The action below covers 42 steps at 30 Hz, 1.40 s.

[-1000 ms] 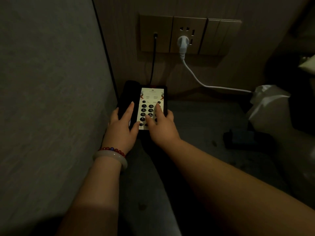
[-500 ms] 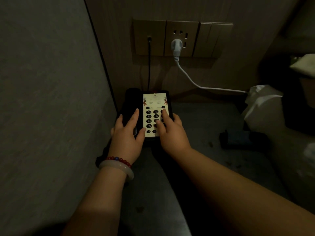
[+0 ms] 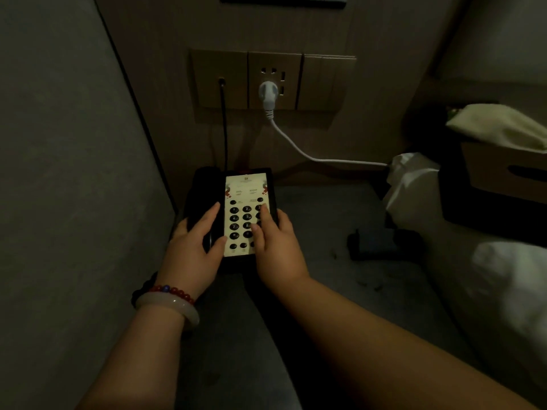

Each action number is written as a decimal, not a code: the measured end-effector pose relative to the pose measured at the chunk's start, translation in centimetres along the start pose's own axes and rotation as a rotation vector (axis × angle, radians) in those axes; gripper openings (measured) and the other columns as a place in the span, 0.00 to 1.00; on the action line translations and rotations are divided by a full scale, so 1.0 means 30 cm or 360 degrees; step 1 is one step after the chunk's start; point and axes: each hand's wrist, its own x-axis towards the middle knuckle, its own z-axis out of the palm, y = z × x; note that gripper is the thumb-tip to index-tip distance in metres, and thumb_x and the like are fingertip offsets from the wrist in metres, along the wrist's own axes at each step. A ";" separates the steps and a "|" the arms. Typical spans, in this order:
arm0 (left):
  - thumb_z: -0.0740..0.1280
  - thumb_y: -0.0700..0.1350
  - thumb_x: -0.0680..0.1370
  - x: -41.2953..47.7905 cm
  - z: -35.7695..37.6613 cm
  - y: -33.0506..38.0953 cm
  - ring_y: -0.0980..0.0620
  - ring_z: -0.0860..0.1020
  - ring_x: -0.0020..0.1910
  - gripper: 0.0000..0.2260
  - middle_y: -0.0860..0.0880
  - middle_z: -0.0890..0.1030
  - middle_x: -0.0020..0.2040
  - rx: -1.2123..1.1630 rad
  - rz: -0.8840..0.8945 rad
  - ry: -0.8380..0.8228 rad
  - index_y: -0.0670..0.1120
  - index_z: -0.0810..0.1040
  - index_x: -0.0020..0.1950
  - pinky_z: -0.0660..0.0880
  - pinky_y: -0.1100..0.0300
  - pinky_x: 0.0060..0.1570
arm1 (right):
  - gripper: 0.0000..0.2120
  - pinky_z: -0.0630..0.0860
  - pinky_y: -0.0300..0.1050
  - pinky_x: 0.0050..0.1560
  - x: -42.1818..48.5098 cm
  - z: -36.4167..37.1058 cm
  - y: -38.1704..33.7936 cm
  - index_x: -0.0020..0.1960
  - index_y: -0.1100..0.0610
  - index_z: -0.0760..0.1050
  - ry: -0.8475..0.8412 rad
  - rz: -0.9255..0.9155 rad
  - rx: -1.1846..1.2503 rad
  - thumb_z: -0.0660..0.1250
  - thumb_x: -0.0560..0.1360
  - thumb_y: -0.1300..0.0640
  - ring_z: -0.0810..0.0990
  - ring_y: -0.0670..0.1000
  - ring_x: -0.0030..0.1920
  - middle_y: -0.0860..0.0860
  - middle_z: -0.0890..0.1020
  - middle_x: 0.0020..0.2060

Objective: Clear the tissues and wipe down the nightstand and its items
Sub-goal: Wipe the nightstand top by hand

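Observation:
A black telephone (image 3: pixel 247 187) with a pale keypad stands at the back left of the dark nightstand (image 3: pixel 319 226). My left hand (image 3: pixel 192 250) rests on the handset, fingers nearly straight and thumb at the keypad's edge. My right hand (image 3: pixel 275 244) lies over the right side of the keypad with its fingers reaching the phone's right edge. A crumpled white tissue (image 3: pixel 411 184) sits at the nightstand's right side, apart from both hands.
A small dark object (image 3: pixel 381 247) lies right of the phone. A tissue box (image 3: pixel 503 170) with a pale cloth (image 3: pixel 497 128) on it stands at the far right, above white bedding (image 3: pixel 515 291). A white plug (image 3: pixel 268 93) and a black cord (image 3: pixel 223 122) hang from the wall sockets. A grey padded panel (image 3: pixel 74 173) borders the left.
Both hands stay on the phone in the same pose. The view has tilted, so phone and hands sit lower in frame; the phone seems drawn slightly toward me.

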 end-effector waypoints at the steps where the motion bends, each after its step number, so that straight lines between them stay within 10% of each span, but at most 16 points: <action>1: 0.63 0.45 0.79 -0.004 -0.001 0.008 0.48 0.57 0.73 0.26 0.44 0.57 0.76 -0.0039 0.0008 0.0012 0.62 0.58 0.74 0.59 0.56 0.67 | 0.23 0.62 0.50 0.72 -0.007 -0.004 -0.001 0.76 0.52 0.56 -0.0004 0.0019 0.0011 0.53 0.82 0.51 0.59 0.55 0.73 0.55 0.52 0.75; 10: 0.64 0.45 0.78 -0.044 -0.038 0.118 0.55 0.68 0.56 0.24 0.45 0.68 0.67 -0.0041 0.0159 0.0099 0.61 0.63 0.72 0.63 0.72 0.38 | 0.24 0.60 0.47 0.72 -0.090 -0.113 -0.054 0.76 0.48 0.54 0.0148 0.0014 0.0098 0.51 0.82 0.48 0.55 0.51 0.74 0.51 0.50 0.76; 20: 0.64 0.50 0.77 -0.130 -0.006 0.465 0.53 0.69 0.63 0.24 0.53 0.66 0.69 0.0023 0.0552 0.0078 0.67 0.61 0.70 0.69 0.59 0.57 | 0.25 0.55 0.30 0.63 -0.233 -0.482 -0.071 0.76 0.48 0.53 0.0483 -0.0034 -0.0039 0.52 0.81 0.47 0.58 0.47 0.73 0.48 0.52 0.76; 30: 0.63 0.49 0.79 -0.077 0.175 0.880 0.55 0.70 0.59 0.25 0.49 0.67 0.67 -0.0101 0.0789 -0.0193 0.64 0.59 0.73 0.68 0.65 0.54 | 0.22 0.57 0.28 0.50 -0.210 -0.914 0.001 0.74 0.56 0.62 0.1011 -0.0042 -0.0428 0.54 0.81 0.50 0.68 0.51 0.65 0.54 0.69 0.68; 42: 0.60 0.53 0.80 -0.071 0.467 1.115 0.41 0.59 0.72 0.26 0.42 0.57 0.74 0.0009 0.0698 -0.0519 0.64 0.53 0.74 0.65 0.47 0.66 | 0.23 0.68 0.46 0.59 -0.174 -1.181 0.215 0.73 0.55 0.63 0.1048 0.0229 -0.0563 0.53 0.81 0.48 0.71 0.56 0.64 0.57 0.72 0.66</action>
